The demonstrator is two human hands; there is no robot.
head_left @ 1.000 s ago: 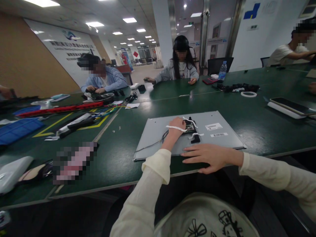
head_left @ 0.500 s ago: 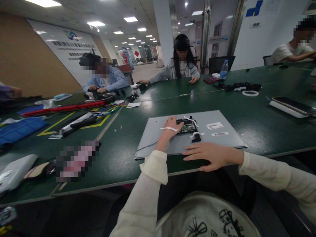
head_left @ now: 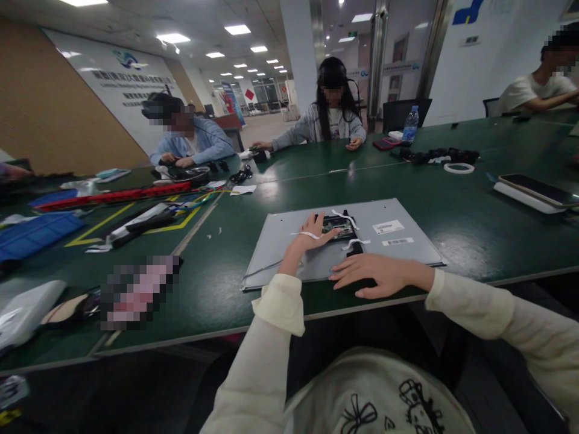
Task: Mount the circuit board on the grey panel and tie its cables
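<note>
A flat grey panel (head_left: 280, 241) lies on the green table in front of me. A black frame (head_left: 353, 248) with a circuit board (head_left: 342, 228) sits on it, and white strips (head_left: 355, 243) stick out around the frame. My left hand (head_left: 312, 234) rests over the frame's left side, fingers spread and thumb reaching across the board. What lies under its palm is hidden. My right hand (head_left: 380, 274) is stretched flat at the panel's near edge, holding nothing. A thin grey cable (head_left: 265, 269) runs along the panel's left part. Two labels, one of them a barcode label (head_left: 398, 242), are on its right.
At left lie a pinkish blurred item (head_left: 140, 292), a blue tray (head_left: 43, 232), a red strip (head_left: 113, 194) and cables. Right holds a phone (head_left: 538, 188), a tape roll (head_left: 458, 168) and a water bottle (head_left: 410, 125). Several people sit around the table.
The panel has shifted slightly left together with both hands. My left thumb now spreads farther over the circuit board. My right hand has moved a little left and away from me.
</note>
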